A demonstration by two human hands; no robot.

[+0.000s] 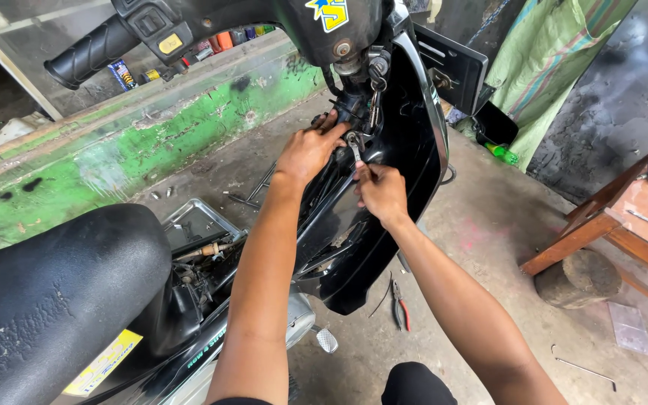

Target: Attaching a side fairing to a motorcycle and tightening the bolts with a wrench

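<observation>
**Both hands working at the motorcycle's steering neck**

While the person is leaning over the black motorcycle, the left hand [310,152] is pressing flat against the frame just under the steering head, fingers spread and curled around the dark parts there, gripping nothing loose that can be made out. Just beside it, the right hand [381,192] is closing its fingers around the shaft of a small metal wrench [353,145], whose head is sitting at a fitting between the two hands. Directly above the hands, a bunch of keys [376,96] is hanging from the ignition. Behind the right hand, the glossy black leg shield [406,142] is curving downward. Up and to the left of the left hand, the handlebar grip [88,52] is jutting out. Below the left forearm, the black seat [46,292] is filling the corner. On the concrete floor below the right forearm, red-handled pliers [400,304] are lying, well apart from both hands.
</observation>
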